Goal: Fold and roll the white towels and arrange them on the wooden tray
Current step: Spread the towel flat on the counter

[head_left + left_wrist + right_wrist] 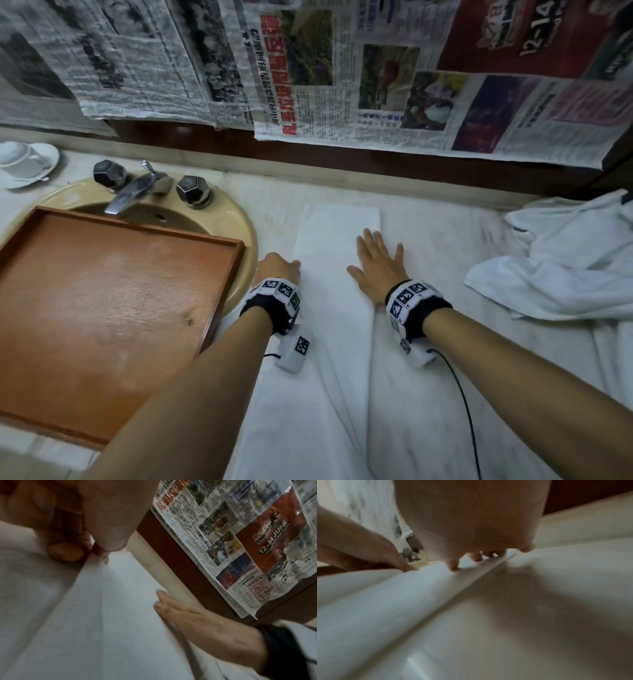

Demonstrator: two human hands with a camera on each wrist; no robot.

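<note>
**Two hands on one folded towel, tray still bare**

Two hands work the long folded towel (337,274), a narrow white strip running up the centre of the head view on the cloth-covered desk (445,240). The right hand (378,265) lies flat on it, fingers straight and spread, holding nothing, only pressing the cloth down. The left hand (279,269) sits at the strip's left edge; the left wrist view shows its fingertips (101,555) pinching that edge.

I judge the step to be squaring and smoothing the fold before rolling. To do it well, keep the flat palm as an anchor, draw the pinched edge straight so both long sides run parallel, then press out any ripples up towards the strip's upper end. A crooked strip would likely roll into a cone.

At the left of the frame the wooden tray (219,291) rests across the sink (246,219), with no towel in it. At the right edge lies a loose heap of unfolded towels (565,274). In the upper left corner a cup on a saucer (24,161) stands beyond the tap (137,192); its contents cannot be made out.
</note>
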